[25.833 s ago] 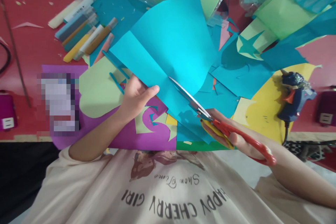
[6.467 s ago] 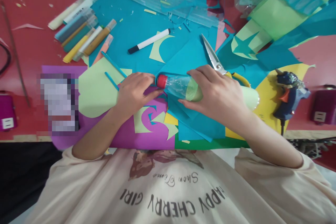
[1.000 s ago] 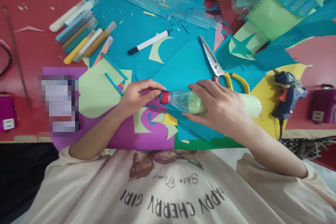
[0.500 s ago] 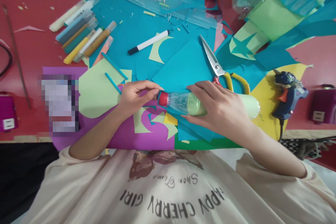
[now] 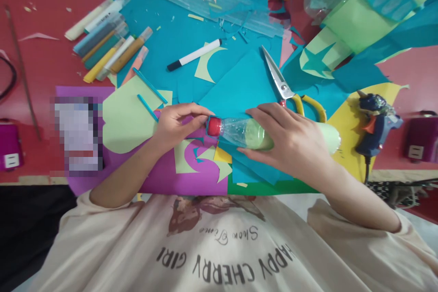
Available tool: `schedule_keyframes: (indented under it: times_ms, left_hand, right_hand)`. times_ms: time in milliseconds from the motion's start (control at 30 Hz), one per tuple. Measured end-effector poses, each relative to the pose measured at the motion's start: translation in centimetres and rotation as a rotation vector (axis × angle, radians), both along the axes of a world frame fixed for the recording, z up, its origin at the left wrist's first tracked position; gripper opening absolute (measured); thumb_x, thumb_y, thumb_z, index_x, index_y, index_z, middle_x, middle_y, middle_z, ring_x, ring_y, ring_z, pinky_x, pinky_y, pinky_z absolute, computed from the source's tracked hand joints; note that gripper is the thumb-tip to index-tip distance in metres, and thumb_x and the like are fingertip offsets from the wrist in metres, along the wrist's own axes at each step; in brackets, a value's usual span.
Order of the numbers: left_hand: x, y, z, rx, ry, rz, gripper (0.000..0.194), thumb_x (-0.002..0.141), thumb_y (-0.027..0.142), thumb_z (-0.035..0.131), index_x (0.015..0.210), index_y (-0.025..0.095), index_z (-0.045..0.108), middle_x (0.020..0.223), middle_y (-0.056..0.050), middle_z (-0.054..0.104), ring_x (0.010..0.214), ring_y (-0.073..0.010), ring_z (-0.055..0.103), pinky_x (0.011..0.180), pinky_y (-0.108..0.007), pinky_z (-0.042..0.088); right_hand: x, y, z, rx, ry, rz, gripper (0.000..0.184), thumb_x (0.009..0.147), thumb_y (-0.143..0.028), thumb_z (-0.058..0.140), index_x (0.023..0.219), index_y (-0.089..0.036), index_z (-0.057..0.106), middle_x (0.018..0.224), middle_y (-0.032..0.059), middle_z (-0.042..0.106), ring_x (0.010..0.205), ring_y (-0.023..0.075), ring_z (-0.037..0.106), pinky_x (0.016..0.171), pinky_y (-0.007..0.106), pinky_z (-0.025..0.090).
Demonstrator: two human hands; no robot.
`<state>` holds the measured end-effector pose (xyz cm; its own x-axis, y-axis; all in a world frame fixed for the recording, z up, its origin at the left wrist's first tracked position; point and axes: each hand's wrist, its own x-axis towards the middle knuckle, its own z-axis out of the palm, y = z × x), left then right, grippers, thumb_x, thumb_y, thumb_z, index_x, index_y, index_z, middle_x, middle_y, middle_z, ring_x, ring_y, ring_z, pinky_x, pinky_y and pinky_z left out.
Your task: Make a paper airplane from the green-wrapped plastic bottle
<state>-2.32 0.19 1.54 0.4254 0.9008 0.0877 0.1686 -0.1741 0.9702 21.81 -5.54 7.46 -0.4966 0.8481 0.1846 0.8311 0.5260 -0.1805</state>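
Observation:
A clear plastic bottle with a red cap lies on its side, its cap pointing left. Pale green paper wraps its body. My right hand is closed over the wrapped part from above. Beside the cap, my left hand pinches a thin blue paper piece between thumb and forefinger. This piece curves along the cap's end; how much of it lies in the fingers is hidden. Just beyond my right hand rest scissors with yellow and red handles, blades open.
Several markers lie at upper left, and a black-and-white marker lies farther in. A blue glue gun is at right on yellow paper. A blurred phone sits left. Another green-wrapped bottle lies at upper right.
The bottle and its red cap have shifted very slightly right, with my right hand moving along. My left hand keeps its pinch beside the cap.

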Motion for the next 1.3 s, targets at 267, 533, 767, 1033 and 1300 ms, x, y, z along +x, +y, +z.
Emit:
schedule_keyframes:
  times_ms: [267,533,767,1033,1300]
  left_hand:
    - [0.17,0.74,-0.24,0.08,-0.044,-0.048,0.032,0.084,0.053,0.065,0.087,0.024,0.078,0.091,-0.005,0.075,0.084,-0.0155,0.07,0.072,-0.026,0.056]
    - [0.24,0.17,0.19,-0.245,-0.037,0.001,0.041,0.076,0.059,0.07,0.09,0.022,0.079,0.087,-0.004,0.078,0.077,-0.0177,0.073,0.067,-0.026,0.06]
    - [0.3,0.38,0.23,-0.329,-0.045,0.041,0.047,0.067,0.064,0.074,0.084,0.02,0.079,0.087,-0.006,0.078,0.08,-0.0201,0.073,0.071,-0.03,0.061]
    - [0.73,0.39,0.07,-0.376,-0.17,0.076,0.038,0.063,0.056,0.081,0.077,0.021,0.078,0.08,-0.004,0.077,0.075,-0.0173,0.073,0.071,-0.03,0.063]
    - [0.71,0.28,-0.07,-0.37,-0.161,0.105,0.036,0.064,0.056,0.081,0.077,0.022,0.079,0.076,-0.003,0.076,0.071,-0.0169,0.072,0.069,-0.031,0.063]
  right_hand:
    - [0.21,0.06,0.04,-0.005,0.033,-0.011,0.053,0.089,-0.058,0.053,0.115,-0.011,0.06,0.104,0.0145,0.068,0.09,0.0249,0.066,0.071,0.035,0.052]
    - [0.41,0.06,0.25,-0.041,0.022,-0.016,0.053,0.089,-0.057,0.053,0.118,-0.013,0.059,0.108,0.016,0.067,0.093,0.0274,0.066,0.073,0.038,0.054]
    - [0.32,0.34,0.6,0.017,0.032,0.019,0.053,0.088,-0.054,0.057,0.114,-0.008,0.061,0.102,0.0163,0.07,0.088,0.0255,0.068,0.069,0.034,0.054]
    - [0.27,0.25,0.45,-0.024,-0.002,-0.022,0.053,0.09,-0.059,0.052,0.116,-0.014,0.061,0.105,0.014,0.069,0.091,0.0254,0.068,0.07,0.036,0.054]
    - [0.25,0.33,0.51,-0.032,0.003,-0.012,0.053,0.09,-0.058,0.052,0.117,-0.014,0.06,0.106,0.0151,0.068,0.092,0.026,0.067,0.071,0.036,0.055]
